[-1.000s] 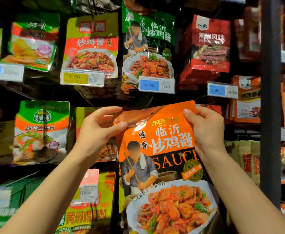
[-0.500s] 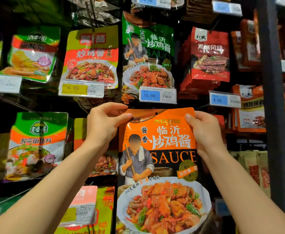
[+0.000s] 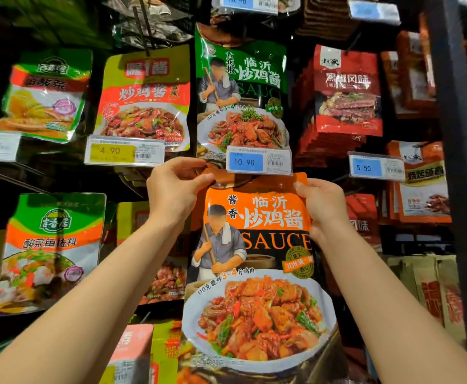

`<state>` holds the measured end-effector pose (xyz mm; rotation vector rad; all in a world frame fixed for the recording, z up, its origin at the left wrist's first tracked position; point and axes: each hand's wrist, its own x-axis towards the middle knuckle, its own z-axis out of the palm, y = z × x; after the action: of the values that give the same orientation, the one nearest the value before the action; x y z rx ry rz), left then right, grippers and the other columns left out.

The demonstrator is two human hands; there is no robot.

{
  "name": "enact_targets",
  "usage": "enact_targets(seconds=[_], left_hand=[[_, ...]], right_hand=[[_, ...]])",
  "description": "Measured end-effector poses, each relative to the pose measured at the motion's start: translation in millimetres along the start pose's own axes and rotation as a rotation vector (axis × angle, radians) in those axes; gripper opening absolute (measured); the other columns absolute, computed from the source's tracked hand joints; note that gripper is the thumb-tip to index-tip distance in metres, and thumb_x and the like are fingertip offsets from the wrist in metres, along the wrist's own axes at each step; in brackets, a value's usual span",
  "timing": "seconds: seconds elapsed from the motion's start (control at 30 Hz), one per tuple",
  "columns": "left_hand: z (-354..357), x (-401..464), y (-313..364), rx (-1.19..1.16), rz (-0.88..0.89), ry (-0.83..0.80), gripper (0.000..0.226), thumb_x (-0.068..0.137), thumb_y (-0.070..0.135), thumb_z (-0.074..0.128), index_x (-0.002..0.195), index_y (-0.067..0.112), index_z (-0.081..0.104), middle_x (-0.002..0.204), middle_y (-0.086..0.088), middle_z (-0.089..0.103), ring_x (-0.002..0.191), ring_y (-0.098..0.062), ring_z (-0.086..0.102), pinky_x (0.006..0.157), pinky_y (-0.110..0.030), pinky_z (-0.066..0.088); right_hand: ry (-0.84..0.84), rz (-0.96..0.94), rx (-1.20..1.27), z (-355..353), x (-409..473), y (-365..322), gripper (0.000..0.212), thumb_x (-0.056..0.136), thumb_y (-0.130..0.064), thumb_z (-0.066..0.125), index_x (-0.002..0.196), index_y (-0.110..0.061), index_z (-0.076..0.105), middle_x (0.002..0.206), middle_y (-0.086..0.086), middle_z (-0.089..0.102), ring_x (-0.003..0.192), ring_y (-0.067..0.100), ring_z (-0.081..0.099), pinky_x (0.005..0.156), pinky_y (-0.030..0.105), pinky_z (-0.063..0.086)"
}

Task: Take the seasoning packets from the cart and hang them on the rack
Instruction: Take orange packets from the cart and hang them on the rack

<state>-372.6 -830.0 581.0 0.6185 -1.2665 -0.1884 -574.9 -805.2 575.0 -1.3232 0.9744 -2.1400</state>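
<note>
Pinching the orange sauce packet (image 3: 257, 245) by its top corners: left hand (image 3: 175, 194), right hand (image 3: 323, 209).

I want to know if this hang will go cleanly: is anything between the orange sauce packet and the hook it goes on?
The hook itself is not visible. The 10.90 price tag sits directly above the orange sauce packet and overlaps its top edge, where the left hand and right hand pinch the corners.

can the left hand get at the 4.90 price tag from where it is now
Probably yes. The left hand pinches the top corner of the orange sauce packet, and the 4.90 price tag sits just up and to its left with nothing between them. It would have to let go of the packet first.
</note>
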Motion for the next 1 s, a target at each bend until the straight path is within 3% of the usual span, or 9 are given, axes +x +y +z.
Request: enact_targets(seconds=[0.2, 0.4, 0.5, 0.6, 0.7, 0.8, 0.9, 0.93, 1.0], left_hand=[[1.5, -9.4, -16.6, 0.082, 0.064, 0.03, 0.023, 0.072, 0.022, 0.081, 0.083, 0.033, 0.065, 0.07, 0.01, 0.062, 0.065, 0.001, 0.057, 0.057, -0.01, 0.043], [7.8, -8.8, -35.2, 0.149, 0.005, 0.002, 0.015, 0.077, 0.024, 0.076, 0.081, 0.032, 0.065, 0.074, 0.013, 0.062, 0.072, -0.004, 0.059, 0.056, -0.011, 0.039], [1.8, -25.2, -33.9, 0.206, 0.026, -0.098, 0.012, 0.085, 0.032, 0.068, 0.094, 0.037, 0.063, 0.092, 0.006, 0.066, 0.078, -0.002, 0.06, 0.058, -0.012, 0.041], [-21.5, -67.7, -37.0, 0.253, 0.078, -0.393, 0.061, 0.071, 0.05, 0.074, 0.125, 0.047, 0.046, 0.123, 0.016, 0.051, 0.103, 0.005, 0.053, 0.076, -0.007, 0.04], [-36.3, -109.4, -47.4, 0.247, 0.084, -0.574, 0.101, 0.057, 0.063, 0.076, 0.141, 0.05, 0.022, 0.129, 0.029, 0.032, 0.112, 0.029, 0.028, 0.084, 0.006, 0.027], [-31.3, -102.0, -66.2, 0.278, 0.066, -0.529, 0.103, 0.055, 0.066, 0.074, 0.142, 0.048, 0.023, 0.131, 0.017, 0.039, 0.111, 0.027, 0.031, 0.085, 0.004, 0.027], [-21.3, -84.6, -78.9, 0.466, 0.028, -0.558, 0.106, 0.056, 0.071, 0.068, 0.146, 0.042, 0.022, 0.129, 0.005, 0.043, 0.112, -0.004, 0.044, 0.086, -0.017, 0.034], [-17.9, -82.4, -82.1, 0.531, 0.013, -0.576, 0.103, 0.061, 0.066, 0.069, 0.147, 0.042, 0.018, 0.123, 0.003, 0.043, 0.102, -0.009, 0.047, 0.081, -0.022, 0.036], [-11.1, -83.9, -90.3, 0.625, 0.022, -0.588, 0.097, 0.073, 0.048, 0.074, 0.147, 0.046, 0.01, 0.114, -0.001, 0.039, 0.075, 0.001, 0.045, 0.069, -0.023, 0.034]], right_hand=[[-0.039, 0.067, -0.037, -6.6, 8.2, 18.2, 0.012, 0.091, -0.004, 0.054, 0.084, 0.0, 0.064, 0.068, 0.012, 0.061, 0.055, 0.021, 0.059, 0.059, 0.035, 0.053], [-0.029, 0.078, -0.106, 1.8, 20.8, 37.6, 0.013, 0.092, -0.01, 0.055, 0.086, -0.006, 0.065, 0.084, 0.016, 0.067, 0.067, 0.028, 0.064, 0.064, 0.038, 0.054], [0.01, -0.167, -0.372, -3.4, 10.3, 45.5, 0.024, 0.092, -0.024, 0.057, 0.116, -0.02, 0.056, 0.112, 0.005, 0.064, 0.093, 0.023, 0.063, 0.081, 0.042, 0.053], [-0.085, -0.657, -0.708, -26.4, -42.6, 51.2, 0.064, 0.087, -0.043, 0.06, 0.142, -0.028, 0.031, 0.143, -0.007, 0.033, 0.132, 0.011, 0.031, 0.108, 0.033, 0.028], [-0.344, -0.929, -1.018, -33.5, -87.2, 75.4, 0.062, 0.085, -0.069, 0.038, 0.141, -0.041, 0.03, 0.153, -0.012, 0.022, 0.144, 0.013, 0.013, 0.114, 0.054, 0.011], [-0.428, -0.855, -1.164, -25.5, -81.8, 87.9, 0.066, 0.083, -0.076, 0.023, 0.14, -0.044, 0.032, 0.155, -0.012, 0.021, 0.145, 0.013, 0.007, 0.113, 0.06, 0.001], [-0.492, -0.689, -1.23, -13.2, -63.1, 91.4, 0.076, 0.076, -0.081, 0.018, 0.143, -0.046, 0.022, 0.156, -0.013, 0.012, 0.143, 0.013, 0.002, 0.113, 0.056, -0.005], [-0.53, -0.641, -1.274, -10.0, -57.7, 97.1, 0.077, 0.075, -0.081, 0.02, 0.145, -0.047, 0.015, 0.157, -0.012, 0.006, 0.143, 0.015, -0.001, 0.113, 0.056, -0.004], [-0.632, -0.558, -1.326, -6.4, -50.9, 112.6, 0.078, 0.08, -0.075, 0.035, 0.146, -0.047, 0.003, 0.157, -0.013, -0.009, 0.143, 0.016, -0.008, 0.113, 0.056, 0.003]])
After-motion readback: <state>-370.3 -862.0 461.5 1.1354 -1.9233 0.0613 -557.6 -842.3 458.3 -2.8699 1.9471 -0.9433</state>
